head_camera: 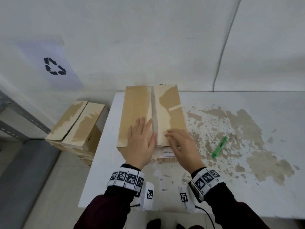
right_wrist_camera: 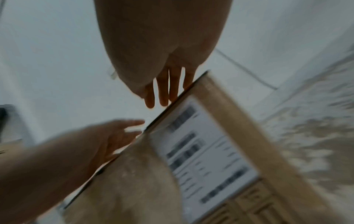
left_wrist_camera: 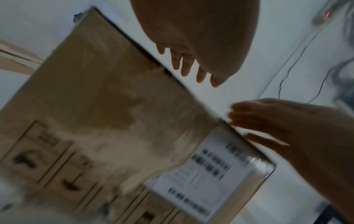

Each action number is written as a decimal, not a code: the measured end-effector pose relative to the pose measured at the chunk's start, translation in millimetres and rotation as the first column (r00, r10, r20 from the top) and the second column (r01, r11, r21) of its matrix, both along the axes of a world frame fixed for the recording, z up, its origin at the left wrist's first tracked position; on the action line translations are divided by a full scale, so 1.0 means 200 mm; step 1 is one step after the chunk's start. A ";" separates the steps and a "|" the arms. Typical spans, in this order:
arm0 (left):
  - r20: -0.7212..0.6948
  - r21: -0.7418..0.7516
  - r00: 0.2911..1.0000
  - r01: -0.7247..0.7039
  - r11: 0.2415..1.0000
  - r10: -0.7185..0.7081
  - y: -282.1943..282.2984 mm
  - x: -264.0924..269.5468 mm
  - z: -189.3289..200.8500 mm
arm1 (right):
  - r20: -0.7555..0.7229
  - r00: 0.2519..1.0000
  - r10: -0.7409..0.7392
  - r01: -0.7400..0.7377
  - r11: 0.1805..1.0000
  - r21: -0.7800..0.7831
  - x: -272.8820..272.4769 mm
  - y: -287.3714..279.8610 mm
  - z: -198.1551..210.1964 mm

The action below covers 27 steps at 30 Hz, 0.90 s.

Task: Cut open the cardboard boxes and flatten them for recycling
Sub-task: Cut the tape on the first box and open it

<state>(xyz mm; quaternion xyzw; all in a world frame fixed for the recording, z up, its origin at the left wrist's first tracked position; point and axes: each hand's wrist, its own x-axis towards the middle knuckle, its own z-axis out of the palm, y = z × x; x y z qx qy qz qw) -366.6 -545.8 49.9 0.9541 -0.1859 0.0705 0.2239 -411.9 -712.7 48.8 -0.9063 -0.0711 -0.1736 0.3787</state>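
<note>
A closed cardboard box [head_camera: 137, 103] stands on the white table [head_camera: 219, 192], with a taped seam [head_camera: 154, 113] running down the middle of its top. My left hand [head_camera: 141, 139] is spread flat over the left flap beside the seam, fingers straight. My right hand [head_camera: 180, 144] reaches over the right flap at the near edge, fingers extended and blurred. Neither hand holds anything. The wrist views show the box's near side [left_wrist_camera: 107, 94] with a white shipping label [right_wrist_camera: 201, 151]; both hands' fingers are over its top edge. A green box cutter [head_camera: 219, 147] lies on the table to the right.
More cardboard boxes [head_camera: 77, 123] are stacked on the floor left of the table, against the wall. A sheet with a recycling symbol [head_camera: 55, 66] hangs on the wall above them. The tabletop right of the box is worn, with brown patches [head_camera: 247, 129]. A grey shelf frame [head_camera: 16, 116] stands far left.
</note>
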 end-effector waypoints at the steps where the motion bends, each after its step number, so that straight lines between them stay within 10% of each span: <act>1: -0.013 0.069 1.000 0.005 0.998 -0.004 -0.01 0.01 -0.05 | 0.045 0.990 -0.134 0.133 0.991 0.034 -0.03 -0.07 -0.02; 6: 0.085 0.104 0.996 -0.023 0.994 0.014 -0.02 0.00 -0.16 | -0.476 0.667 -0.574 0.655 0.756 0.006 -0.08 -0.52 -0.34; 8: 0.114 0.095 0.993 -0.034 0.995 0.023 -0.04 0.01 -0.16 | -0.654 0.471 -0.592 0.674 0.720 -0.166 -0.07 -0.65 -0.45; 11: 0.137 0.088 0.990 -0.041 0.995 0.029 -0.05 0.00 -0.16 | -0.645 0.388 -0.659 0.609 0.708 -0.357 -0.03 -0.74 -0.54; 17: 0.167 0.075 0.985 -0.063 0.995 0.050 -0.06 0.00 -0.17 | -0.716 0.402 -0.571 0.597 0.756 -0.268 -0.01 -0.82 -0.58; 27: 0.034 0.103 0.999 -0.012 0.995 0.009 -0.04 0.00 -0.11 | -0.480 0.807 -0.342 0.536 0.765 0.356 -0.11 -0.50 0.01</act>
